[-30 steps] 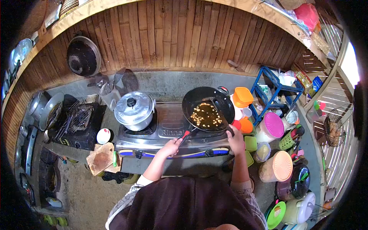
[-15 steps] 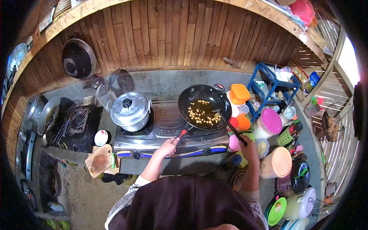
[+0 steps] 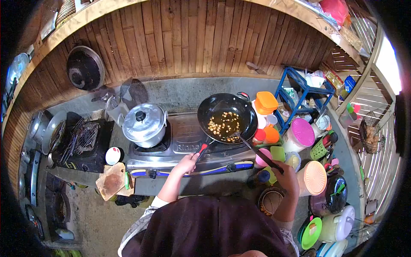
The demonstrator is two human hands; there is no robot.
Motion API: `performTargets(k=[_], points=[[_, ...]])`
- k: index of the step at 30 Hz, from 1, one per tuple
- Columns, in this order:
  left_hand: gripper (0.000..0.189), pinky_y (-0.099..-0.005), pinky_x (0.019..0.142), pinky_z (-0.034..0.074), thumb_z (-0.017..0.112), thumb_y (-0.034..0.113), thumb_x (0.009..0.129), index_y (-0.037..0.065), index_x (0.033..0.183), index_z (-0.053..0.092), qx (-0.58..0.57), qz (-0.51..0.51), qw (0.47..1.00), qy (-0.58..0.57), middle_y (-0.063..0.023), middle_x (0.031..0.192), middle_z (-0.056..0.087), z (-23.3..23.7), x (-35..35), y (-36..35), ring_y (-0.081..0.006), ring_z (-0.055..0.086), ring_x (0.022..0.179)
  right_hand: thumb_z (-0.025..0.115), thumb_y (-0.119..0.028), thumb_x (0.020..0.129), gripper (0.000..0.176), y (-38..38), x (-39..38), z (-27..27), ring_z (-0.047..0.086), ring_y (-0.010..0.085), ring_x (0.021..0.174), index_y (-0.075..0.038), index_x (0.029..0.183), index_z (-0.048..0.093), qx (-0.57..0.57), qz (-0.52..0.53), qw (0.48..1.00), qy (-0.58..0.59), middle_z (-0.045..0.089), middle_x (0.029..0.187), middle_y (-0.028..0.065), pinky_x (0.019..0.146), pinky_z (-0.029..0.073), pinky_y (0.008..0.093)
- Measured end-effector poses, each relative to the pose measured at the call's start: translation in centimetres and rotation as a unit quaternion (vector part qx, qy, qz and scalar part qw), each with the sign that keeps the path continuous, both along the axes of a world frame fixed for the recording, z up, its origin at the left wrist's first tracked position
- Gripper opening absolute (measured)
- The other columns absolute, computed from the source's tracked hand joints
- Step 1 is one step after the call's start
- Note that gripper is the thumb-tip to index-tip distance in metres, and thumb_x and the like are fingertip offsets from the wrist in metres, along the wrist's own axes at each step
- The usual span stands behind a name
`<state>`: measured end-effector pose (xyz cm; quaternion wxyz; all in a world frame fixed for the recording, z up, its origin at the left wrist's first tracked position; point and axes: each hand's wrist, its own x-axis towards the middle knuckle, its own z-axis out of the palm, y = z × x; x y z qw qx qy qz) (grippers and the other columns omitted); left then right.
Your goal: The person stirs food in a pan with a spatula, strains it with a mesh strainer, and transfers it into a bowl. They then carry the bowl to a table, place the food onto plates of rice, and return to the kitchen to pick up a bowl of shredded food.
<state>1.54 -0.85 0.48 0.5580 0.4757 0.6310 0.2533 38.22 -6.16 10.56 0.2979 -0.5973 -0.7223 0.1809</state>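
Observation:
A black wok point(image 3: 217, 108) with oil and small pale pieces point(image 3: 223, 124) sits on the right burner of a steel gas stove point(image 3: 187, 139). My left hand point(image 3: 186, 163) grips the wok's red and black handle point(image 3: 201, 149) at the stove's front. My right hand point(image 3: 286, 177) is low at the right and holds a long dark spatula point(image 3: 257, 150). Its blade rests on the wok's near rim.
A lidded aluminium pot point(image 3: 143, 123) stands on the left burner. Left of the stove are a charcoal grill point(image 3: 83, 137), a white cup point(image 3: 113, 155) and a wooden cutting board point(image 3: 112, 180). Plastic containers point(image 3: 303, 132), a blue rack point(image 3: 304, 96) and a rice cooker point(image 3: 336, 222) crowd the right.
My right hand has drawn back down and to the right with the spatula, its blade sliding from inside the wok to the near rim. My left hand stays on the handle.

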Motion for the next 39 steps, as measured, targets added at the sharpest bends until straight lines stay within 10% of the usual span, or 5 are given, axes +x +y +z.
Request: performTargets(k=[9,13,15,19,39], points=[[0.03,-0.0209,0.035,0.034,0.037,0.04,0.09,0.011,0.095,0.045,-0.034,-0.021,0.994,-0.097,0.0,0.056,0.047,-1.1,-1.1,0.7,-0.0082,0.044,0.042,0.056,-0.009,0.081,0.025,2.8,-2.0,-9.5,0.056,0.0221,0.094,-0.002,0.104,0.054,-0.137,-0.051,0.971,0.191,0.06,0.096,0.0138,0.083,0.041,0.0305],[0.031,-0.0198,0.038,0.039,0.037,0.043,0.09,0.013,0.093,0.044,-0.073,-0.013,0.987,-0.142,-0.005,0.064,0.056,-1.6,-1.9,1.0,-0.0113,0.054,0.051,0.053,-0.008,0.081,0.024,4.3,-3.8,-12.0,0.054,0.024,0.1,-0.001,0.104,0.054,0.055,0.022,0.968,0.243,0.057,0.103,0.0165,0.088,0.038,0.03],[0.032,-0.0199,0.037,0.039,0.037,0.043,0.089,0.013,0.096,0.045,-0.103,-0.009,0.972,-0.21,-0.0069,0.067,0.058,-2.0,-2.1,0.8,-0.0126,0.056,0.054,0.052,-0.005,0.082,0.027,5.0,-4.4,-12.3,0.043,0.0044,0.059,0.0,0.108,0.054,0.116,0.009,0.971,0.208,0.05,0.071,-0.0027,0.052,0.035,0.0193],[0.038,-0.0204,0.039,0.041,0.035,0.046,0.089,0.012,0.106,0.045,-0.114,0.009,0.963,-0.244,-0.0117,0.075,0.061,-1.9,-2.3,0.4,-0.0139,0.057,0.057,0.053,-0.008,0.081,0.027,5.4,-5.7,-11.0,0.053,0.0269,0.102,0.006,0.104,0.053,0.06,-0.006,0.969,0.238,0.056,0.105,0.0202,0.09,0.038,0.0313],[0.068,-0.0204,0.046,0.042,0.026,0.064,0.082,0.01,0.117,0.046,-0.146,0.008,0.891,-0.43,-0.0118,0.077,0.062,-4.2,-3.1,-0.9,-0.0129,0.059,0.06,0.054,-0.018,0.081,0.031,7.6,-9.7,-12.1,0.057,0.0373,0.08,-0.01,0.111,0.052,0.129,-0.091,0.986,0.058,0.059,0.088,0.0222,0.07,0.046,0.0408]])
